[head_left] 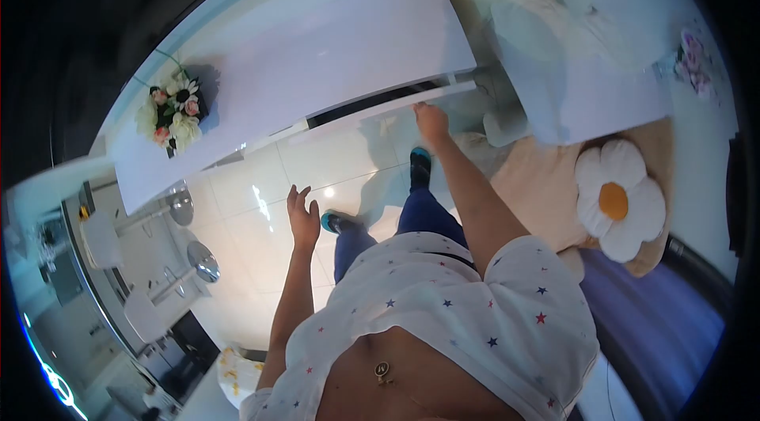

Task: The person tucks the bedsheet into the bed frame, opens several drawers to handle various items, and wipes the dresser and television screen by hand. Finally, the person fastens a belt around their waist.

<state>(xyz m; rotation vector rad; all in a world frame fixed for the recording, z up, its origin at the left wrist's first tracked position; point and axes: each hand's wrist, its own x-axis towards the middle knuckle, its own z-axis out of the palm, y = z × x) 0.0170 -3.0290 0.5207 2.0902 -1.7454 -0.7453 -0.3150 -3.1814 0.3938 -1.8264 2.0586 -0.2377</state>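
At the long white cabinet (317,53), the person's right hand (430,122) has fingers curled at the front edge of the part-open drawer (380,113), can't tell if actually gripping; left hand (303,217) is empty, fingers spread, over the tiled floor (261,243). Drawer sits under the cabinet top, dark inside showing. Flower arrangement (176,111) on the top toward its left end, flower-shaped cushion (621,199) off to the right.
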